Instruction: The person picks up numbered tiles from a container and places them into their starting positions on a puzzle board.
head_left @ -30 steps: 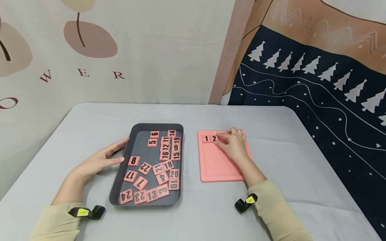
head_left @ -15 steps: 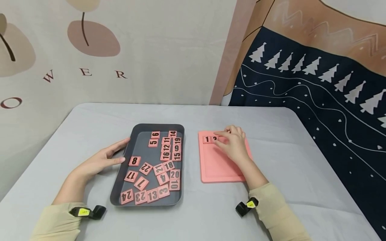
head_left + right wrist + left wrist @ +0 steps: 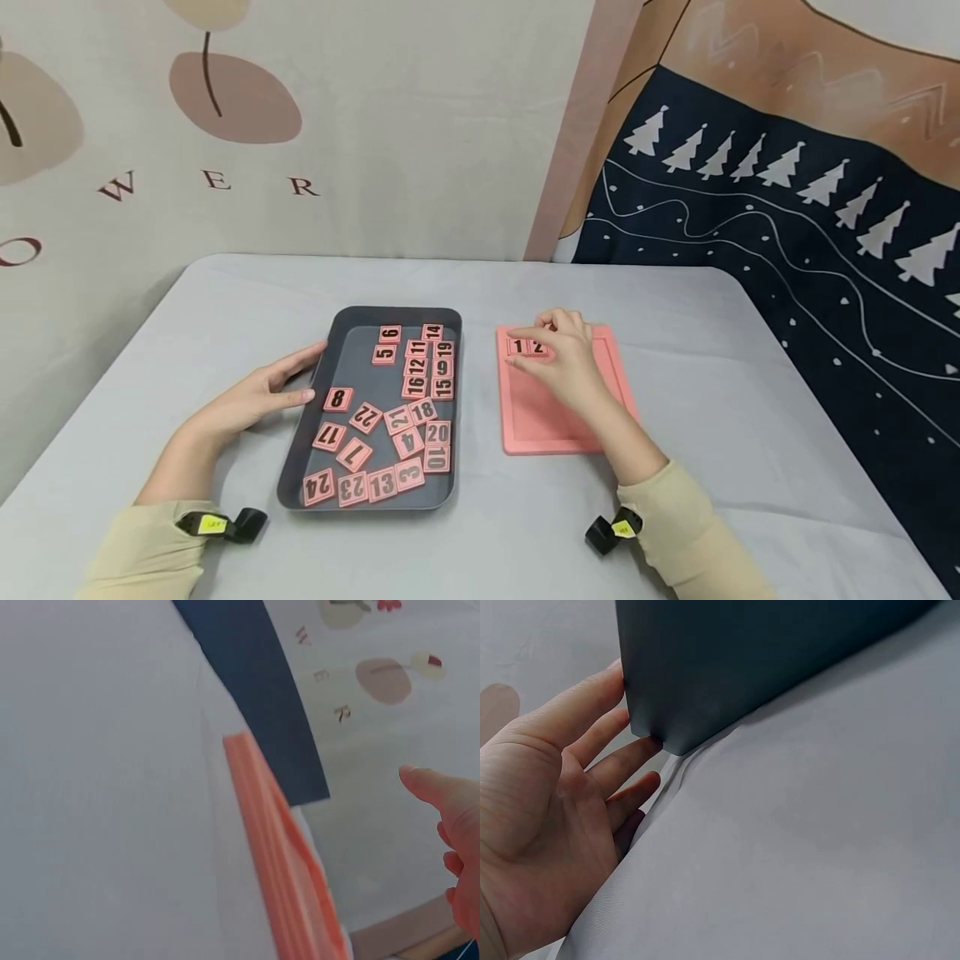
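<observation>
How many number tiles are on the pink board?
2: tile 1 at the upper left of the pink board, tile 2 just right of it. The right hand covers part, so others may be hidden.

Tablecloth point(image 3: 487, 542): we observe bright, diffuse light (head view).
Left forearm point(image 3: 177, 467): soft shadow alongside.
Tray point(image 3: 727, 667): we find it deeply shaded (left wrist view).
Board point(image 3: 264, 840): slightly blurred (right wrist view).

Tray point(image 3: 356, 367) left of board point(image 3: 543, 425), tiles point(image 3: 366, 417) on both
</observation>
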A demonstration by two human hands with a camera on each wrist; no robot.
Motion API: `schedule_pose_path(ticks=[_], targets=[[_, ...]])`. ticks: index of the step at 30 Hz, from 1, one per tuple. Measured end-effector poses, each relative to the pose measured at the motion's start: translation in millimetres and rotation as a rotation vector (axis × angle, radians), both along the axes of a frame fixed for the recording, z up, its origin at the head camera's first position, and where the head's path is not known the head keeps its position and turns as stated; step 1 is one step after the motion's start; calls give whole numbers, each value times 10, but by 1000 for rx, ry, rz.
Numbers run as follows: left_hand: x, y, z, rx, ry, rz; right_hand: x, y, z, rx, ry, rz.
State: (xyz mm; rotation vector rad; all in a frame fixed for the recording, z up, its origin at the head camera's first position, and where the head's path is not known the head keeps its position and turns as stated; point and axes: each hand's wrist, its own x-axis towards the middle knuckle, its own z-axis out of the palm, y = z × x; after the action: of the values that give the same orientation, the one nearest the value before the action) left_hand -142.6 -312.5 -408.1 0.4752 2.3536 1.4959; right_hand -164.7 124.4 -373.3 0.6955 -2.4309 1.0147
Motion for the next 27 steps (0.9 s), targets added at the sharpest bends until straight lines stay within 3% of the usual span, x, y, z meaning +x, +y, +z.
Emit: schedule_pose_path(ticks=[14,27], targets=[[-11,-21,-34,8,14,-5,163,-268,193,73,-11,193],[-1,-9,-12,11,5,-3,251,-454,214,130,23,340]])
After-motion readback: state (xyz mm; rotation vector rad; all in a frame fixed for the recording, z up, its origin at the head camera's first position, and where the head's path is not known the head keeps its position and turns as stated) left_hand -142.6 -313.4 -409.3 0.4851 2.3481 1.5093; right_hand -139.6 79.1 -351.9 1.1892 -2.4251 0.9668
